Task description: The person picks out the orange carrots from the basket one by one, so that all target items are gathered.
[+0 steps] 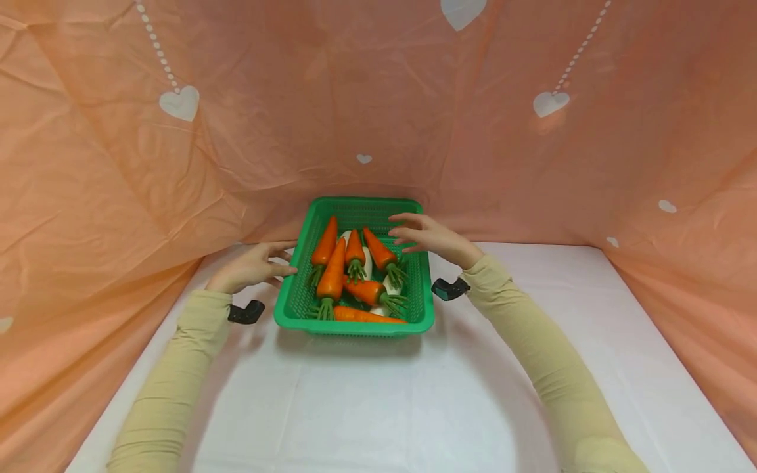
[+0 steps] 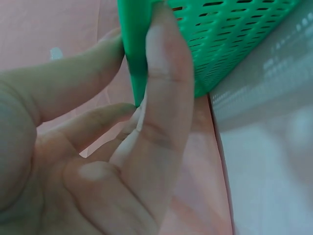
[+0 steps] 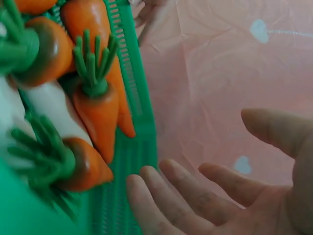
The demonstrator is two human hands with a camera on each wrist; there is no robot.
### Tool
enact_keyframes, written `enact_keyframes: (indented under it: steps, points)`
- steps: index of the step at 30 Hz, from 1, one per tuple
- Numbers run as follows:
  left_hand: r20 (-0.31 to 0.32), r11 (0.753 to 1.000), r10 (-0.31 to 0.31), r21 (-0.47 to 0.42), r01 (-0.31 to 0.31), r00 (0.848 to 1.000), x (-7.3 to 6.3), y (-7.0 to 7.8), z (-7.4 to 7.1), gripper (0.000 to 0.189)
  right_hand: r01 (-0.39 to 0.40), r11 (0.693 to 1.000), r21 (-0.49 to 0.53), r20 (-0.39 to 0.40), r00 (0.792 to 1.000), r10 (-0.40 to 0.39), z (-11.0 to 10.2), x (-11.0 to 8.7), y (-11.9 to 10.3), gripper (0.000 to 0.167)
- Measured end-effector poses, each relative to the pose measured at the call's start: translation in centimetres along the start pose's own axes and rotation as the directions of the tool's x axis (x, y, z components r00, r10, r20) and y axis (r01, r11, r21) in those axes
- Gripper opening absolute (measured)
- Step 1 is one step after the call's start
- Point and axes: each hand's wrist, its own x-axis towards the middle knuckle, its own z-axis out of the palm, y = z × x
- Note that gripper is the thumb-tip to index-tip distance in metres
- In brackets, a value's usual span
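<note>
A green perforated plastic basket (image 1: 313, 325) holds several orange carrots (image 1: 332, 269) with green stem tops. Partly covered white vegetables, perhaps radishes (image 1: 367, 264), lie among them. On the basket's left side, my left hand (image 1: 251, 268) grips the rim between thumb and fingers; the left wrist view shows the rim (image 2: 133, 44) between them. My right hand (image 1: 436, 240) hovers over the basket's right rear part. Its fingers are spread and loosely bent, with nothing held, near a carrot (image 3: 100, 122) in the right wrist view.
The basket stands on a white-covered table (image 1: 355, 407), close to its back edge. Behind and at both sides hangs a peach-coloured sheet (image 1: 355, 98) with white hearts. Each wrist carries a small black device (image 1: 451, 289).
</note>
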Motion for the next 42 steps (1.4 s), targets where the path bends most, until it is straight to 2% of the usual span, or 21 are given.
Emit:
enact_keyframes:
  steps: [5,16,26,34,38,42]
  points:
    - [0.002,1.000,-0.007,-0.005,0.007,1.000,0.2,-0.1,0.0,0.068,-0.076,0.997,0.002,0.034,0.997,0.076,1.0,1.2,0.2,0.056]
    - [0.021,1.000,-0.009,-0.002,0.009,1.000,-0.2,0.5,-0.1,0.070,-0.240,0.971,-0.025,0.025,0.970,0.240,1.5,3.1,0.5,0.058]
    - [0.043,1.000,-0.025,0.011,0.024,0.999,0.1,0.6,-0.3,0.070,-0.335,0.934,-0.126,-0.003,0.942,0.337,2.0,4.6,1.2,0.060]
    - [0.039,1.000,-0.020,0.015,0.020,0.999,0.2,0.7,-0.3,0.068,-0.420,0.907,-0.027,-0.026,0.907,0.420,1.9,5.4,1.3,0.064]
    - [0.039,1.000,-0.020,0.019,0.019,0.999,0.2,0.6,-0.3,0.069,-0.439,0.899,0.005,-0.032,0.898,0.439,2.0,5.6,1.5,0.065]
    - [0.039,1.000,-0.022,0.019,0.021,0.999,0.2,0.5,-0.3,0.069,-0.432,0.902,0.010,-0.010,0.902,0.433,2.2,5.9,1.9,0.063]
